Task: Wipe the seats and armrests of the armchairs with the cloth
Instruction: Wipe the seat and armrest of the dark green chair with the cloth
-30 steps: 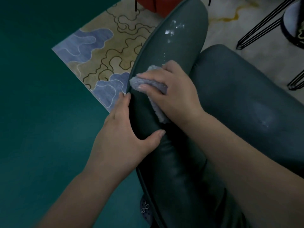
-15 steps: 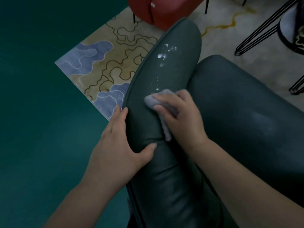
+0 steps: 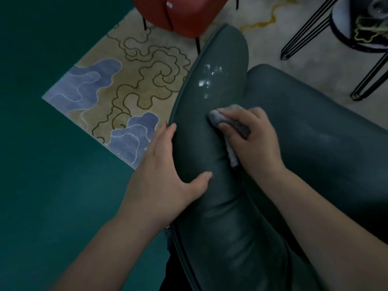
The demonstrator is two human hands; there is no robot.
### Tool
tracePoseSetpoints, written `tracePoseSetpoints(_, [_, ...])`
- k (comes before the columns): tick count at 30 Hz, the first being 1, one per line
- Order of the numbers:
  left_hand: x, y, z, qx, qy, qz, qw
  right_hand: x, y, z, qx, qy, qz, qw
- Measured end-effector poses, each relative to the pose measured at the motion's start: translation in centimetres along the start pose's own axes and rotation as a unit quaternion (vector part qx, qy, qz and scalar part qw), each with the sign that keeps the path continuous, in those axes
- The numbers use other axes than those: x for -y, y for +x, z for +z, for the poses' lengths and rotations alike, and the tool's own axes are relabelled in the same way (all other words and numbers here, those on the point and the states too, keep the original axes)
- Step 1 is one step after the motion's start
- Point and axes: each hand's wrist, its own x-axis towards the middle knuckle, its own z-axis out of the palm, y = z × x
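Note:
A dark green leather armchair fills the middle and right; its left armrest (image 3: 212, 148) runs from near me up toward the rug. White wet streaks (image 3: 210, 78) lie on the armrest's far part. My right hand (image 3: 256, 141) grips a bunched grey cloth (image 3: 220, 119) and presses it on the armrest's inner side, just below the streaks. My left hand (image 3: 165, 175) holds the armrest's outer edge, fingers along the piping and thumb across the top. The seat cushion (image 3: 327, 133) lies to the right of my right hand.
A red armchair (image 3: 180, 13) on black legs stands just beyond the armrest's far end. A small table with black hairpin legs (image 3: 308, 32) stands at the top right. A patterned rug (image 3: 126, 91) covers the floor on the left, beside a teal floor (image 3: 42, 164).
My right hand has drawn the cloth from the armrest's outer edge across to its inner side, nearer the seat. My left hand has kept its hold on the armrest.

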Motion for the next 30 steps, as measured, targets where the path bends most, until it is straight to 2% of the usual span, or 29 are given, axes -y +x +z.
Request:
tracePoseSetpoints(2, [0.2, 1.0, -0.6, 0.023, 0.006, 0.026, 0.999, 0.8, 0.1, 0.5, -0.042, 0.014, 0.020, 0.999])
tracePoseSetpoints(3, [0.2, 1.5, -0.9, 0.033, 0.005, 0.041, 0.999, 1.9, 0.3, 1.3, -0.042, 0.014, 0.002, 0.999])
tracePoseSetpoints(6, [0.5, 3.0, -1.6, 0.059, 0.004, 0.073, 0.996, 4.2, 0.7, 3.2, 0.002, -0.045, -0.070, 0.997])
tracePoseSetpoints(11, [1.5, 4.5, -3.5, 0.124, 0.021, 0.093, 0.988, 1.5, 0.7, 1.3, -0.082, -0.001, 0.081, 0.993])
tracePoseSetpoints(14, [1.3, 5.7, -4.2, 0.136, 0.023, 0.113, 0.984, 3.0, 1.7, 2.6, -0.115, 0.032, 0.055, 0.991])
tracePoseSetpoints(17, [0.8, 7.2, -4.1, 0.129, 0.018, 0.125, 0.984, 4.0, 3.1, 3.9, -0.076, -0.005, -0.022, 0.997])
tracePoseSetpoints(18, [0.7, 7.7, -4.1, 0.122, 0.015, 0.125, 0.985, 3.6, 3.4, 3.9, -0.081, -0.012, -0.012, 0.997])
tracePoseSetpoints(22, [0.9, 9.2, -3.9, 0.105, 0.009, 0.110, 0.988, 1.7, 3.0, 2.4, -0.167, 0.043, 0.121, 0.978])
tracePoseSetpoints(25, [0.8, 9.9, -3.4, 0.105, -0.005, 0.100, 0.989, 3.0, 4.6, 3.0, -0.220, 0.064, 0.093, 0.969])
tracePoseSetpoints(27, [0.5, 10.3, -3.0, 0.103, -0.014, 0.092, 0.990, 4.2, 7.2, 3.9, -0.192, 0.044, 0.063, 0.978])
tracePoseSetpoints(30, [0.0, 11.0, -2.7, 0.102, -0.017, 0.087, 0.991, 4.8, 9.7, 5.0, -0.108, -0.059, 0.047, 0.991])
